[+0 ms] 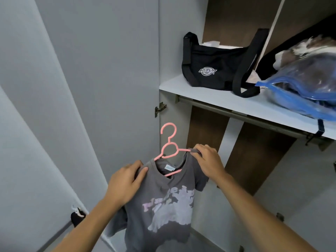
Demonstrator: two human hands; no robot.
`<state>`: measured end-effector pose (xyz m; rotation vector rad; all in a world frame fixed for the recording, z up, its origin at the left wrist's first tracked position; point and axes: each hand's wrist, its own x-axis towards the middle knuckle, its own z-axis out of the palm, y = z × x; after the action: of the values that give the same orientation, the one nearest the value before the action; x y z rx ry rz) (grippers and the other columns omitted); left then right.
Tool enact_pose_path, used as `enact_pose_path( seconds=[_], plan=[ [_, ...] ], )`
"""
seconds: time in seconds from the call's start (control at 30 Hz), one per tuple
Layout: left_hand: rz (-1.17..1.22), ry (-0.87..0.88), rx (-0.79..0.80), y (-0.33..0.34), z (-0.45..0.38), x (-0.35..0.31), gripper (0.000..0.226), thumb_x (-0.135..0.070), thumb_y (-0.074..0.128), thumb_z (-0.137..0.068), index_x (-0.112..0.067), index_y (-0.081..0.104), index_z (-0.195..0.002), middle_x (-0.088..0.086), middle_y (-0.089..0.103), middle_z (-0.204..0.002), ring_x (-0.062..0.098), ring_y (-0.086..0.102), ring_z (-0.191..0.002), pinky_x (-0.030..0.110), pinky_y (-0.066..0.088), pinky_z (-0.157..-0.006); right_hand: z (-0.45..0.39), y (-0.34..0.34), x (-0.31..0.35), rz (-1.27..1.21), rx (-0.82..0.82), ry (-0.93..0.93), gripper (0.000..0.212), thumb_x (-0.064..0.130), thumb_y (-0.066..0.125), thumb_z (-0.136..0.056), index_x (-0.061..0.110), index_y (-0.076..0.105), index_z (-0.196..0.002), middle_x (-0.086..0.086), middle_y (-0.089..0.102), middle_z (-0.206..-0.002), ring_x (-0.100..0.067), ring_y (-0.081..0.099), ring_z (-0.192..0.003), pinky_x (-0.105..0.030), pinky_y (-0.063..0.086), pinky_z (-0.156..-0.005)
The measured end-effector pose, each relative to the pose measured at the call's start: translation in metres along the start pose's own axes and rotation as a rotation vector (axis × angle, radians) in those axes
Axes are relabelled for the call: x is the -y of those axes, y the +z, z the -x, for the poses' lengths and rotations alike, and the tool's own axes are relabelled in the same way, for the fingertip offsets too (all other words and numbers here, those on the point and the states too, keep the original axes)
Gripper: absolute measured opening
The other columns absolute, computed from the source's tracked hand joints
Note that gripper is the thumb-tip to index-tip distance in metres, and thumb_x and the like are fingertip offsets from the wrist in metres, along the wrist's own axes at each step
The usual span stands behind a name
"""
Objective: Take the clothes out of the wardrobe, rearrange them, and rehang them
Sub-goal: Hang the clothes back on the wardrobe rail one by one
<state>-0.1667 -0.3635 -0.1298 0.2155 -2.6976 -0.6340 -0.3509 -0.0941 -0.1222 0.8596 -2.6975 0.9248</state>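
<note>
1. Hands: left hand (125, 180) pinches one shoulder of grey T-shirt (163, 206); right hand (207, 160) grips the other shoulder, over the arm of pink hanger (170, 146).
2. T-shirt: on its hanger, held in front of open wardrobe, below rail (236, 113); not yet rehung.
3. Progress, judged: rail's visible stretch bare; rehanging remains.
4. Shelf (209, 93): black shoulder bag (214, 68), something white inside; blue vacuum bag (307, 86), contents unclear.
</note>
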Motion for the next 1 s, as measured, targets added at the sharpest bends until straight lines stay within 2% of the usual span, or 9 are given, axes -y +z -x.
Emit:
enact_pose_path(
  seconds=[0.13, 0.23, 0.3, 0.4, 0.53, 0.67, 0.77, 0.9, 1.0],
  plan=[
    [-0.042, 0.049, 0.015, 0.029, -0.042, -0.010, 0.042, -0.063, 0.026, -0.100, -0.029, 0.046, -0.087, -0.008, 0.050, -0.076, 0.020, 0.057, -0.079, 0.039, 0.050, -0.065, -0.002, -0.010, -0.027, 0.057, -0.022, 0.113, 0.011, 0.031, 0.062, -0.104, 0.024, 0.067, -0.097, 0.010, 0.064, -0.087, -0.010, 0.060, -0.081, -0.037, 0.055, -0.080],
    [-0.039, 0.068, 0.044, 0.055, -0.074, -0.012, 0.043, -0.060, 0.026, -0.101, -0.027, 0.050, -0.087, -0.004, 0.050, -0.079, 0.026, 0.058, -0.084, 0.040, 0.050, -0.065, 0.002, -0.019, -0.042, 0.111, -0.010, 0.194, 0.012, 0.035, 0.063, -0.103, 0.028, 0.065, -0.094, 0.012, 0.064, -0.084, -0.008, 0.061, -0.075, -0.035, 0.058, -0.074],
    [-0.039, 0.108, 0.044, 0.074, -0.096, -0.012, 0.047, -0.058, 0.026, -0.101, -0.023, 0.055, -0.088, 0.002, 0.055, -0.080, 0.032, 0.060, -0.084, 0.040, 0.048, -0.066, 0.004, -0.024, -0.050, 0.152, 0.009, 0.249, 0.014, 0.037, 0.062, -0.104, 0.031, 0.061, -0.091, 0.016, 0.061, -0.081, -0.005, 0.060, -0.073, -0.031, 0.055, -0.069],
    [-0.008, 0.200, 0.055, 0.101, -0.130, -0.013, 0.047, -0.053, 0.027, -0.103, -0.020, 0.059, -0.092, 0.004, 0.062, -0.087, 0.031, 0.060, -0.084, 0.042, 0.048, -0.070, 0.006, -0.030, -0.054, 0.218, -0.017, 0.343, 0.020, 0.037, 0.060, -0.104, 0.032, 0.053, -0.086, 0.019, 0.053, -0.075, -0.004, 0.054, -0.067, -0.022, 0.040, -0.063],
    [-0.014, 0.297, 0.060, 0.130, -0.171, -0.016, 0.047, -0.054, 0.029, -0.105, -0.020, 0.062, -0.115, 0.000, 0.061, -0.110, 0.020, 0.057, -0.097, 0.038, 0.052, -0.082, 0.006, -0.035, -0.044, 0.322, -0.056, 0.475, 0.023, 0.038, 0.056, -0.107, 0.031, 0.048, -0.086, 0.013, 0.053, -0.078, -0.011, 0.051, -0.071, -0.029, 0.034, -0.065],
    [0.132, 0.333, 0.139, 0.145, -0.203, -0.034, 0.055, -0.051, 0.047, -0.105, -0.020, 0.046, -0.151, 0.002, 0.050, -0.142, 0.022, 0.048, -0.128, 0.039, 0.043, -0.106, 0.000, -0.029, -0.037, 0.362, -0.099, 0.613, 0.029, 0.042, 0.054, -0.106, 0.030, 0.043, -0.082, 0.009, 0.057, -0.080, -0.026, 0.065, -0.083, -0.033, 0.034, -0.069],
    [0.208, 0.340, 0.239, 0.153, -0.219, -0.052, 0.062, -0.057, 0.045, -0.104, -0.028, 0.035, -0.159, -0.001, 0.035, -0.160, 0.020, 0.034, -0.146, 0.041, 0.039, -0.117, -0.001, -0.019, -0.026, 0.307, -0.143, 0.689, 0.032, 0.040, 0.056, -0.106, 0.030, 0.043, -0.079, 0.005, 0.061, -0.082, -0.026, 0.062, -0.081, -0.033, 0.034, -0.068],
    [0.325, 0.363, 0.322, 0.164, -0.232, -0.072, 0.064, -0.061, 0.045, -0.102, -0.032, 0.032, -0.158, -0.004, 0.029, -0.161, 0.019, 0.028, -0.148, 0.039, 0.039, -0.113, 0.000, 0.000, -0.018, 0.224, -0.201, 0.740, 0.028, 0.038, 0.058, -0.105, 0.027, 0.049, -0.082, -0.001, 0.069, -0.087, -0.029, 0.065, -0.084, -0.036, 0.042, -0.070],
    [0.348, 0.365, 0.351, 0.170, -0.240, -0.077, 0.073, -0.067, 0.046, -0.098, -0.028, 0.032, -0.158, -0.004, 0.036, -0.155, 0.020, 0.034, -0.142, 0.040, 0.043, -0.108, -0.001, 0.009, -0.014, 0.182, -0.220, 0.746, 0.029, 0.035, 0.059, -0.105, 0.026, 0.047, -0.080, -0.003, 0.068, -0.085, -0.031, 0.063, -0.082, -0.035, 0.037, -0.068]
  ],
)
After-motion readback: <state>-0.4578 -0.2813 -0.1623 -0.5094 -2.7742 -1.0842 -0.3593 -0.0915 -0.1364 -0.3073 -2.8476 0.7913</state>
